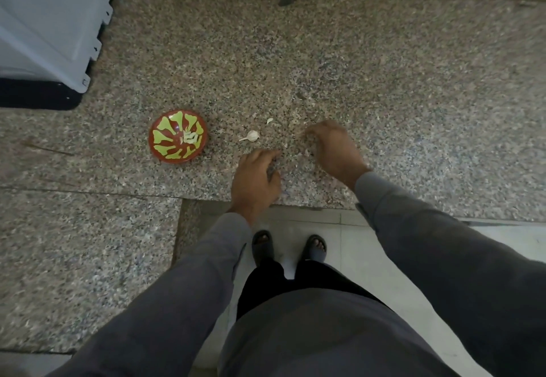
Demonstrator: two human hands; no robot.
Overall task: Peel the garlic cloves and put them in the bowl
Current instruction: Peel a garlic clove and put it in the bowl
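A few peeled cloves [189, 138] already lie in the bowl [178, 136]. Right of the bowl sits one garlic piece [252, 136], a husk scrap [269, 120] just beyond it. Both hands hover near it: the left hand [256, 183] and right hand [334, 149] have fingers loosely curled, holding nothing I can see. Next, I'd judge, comes picking up that piece to peel.
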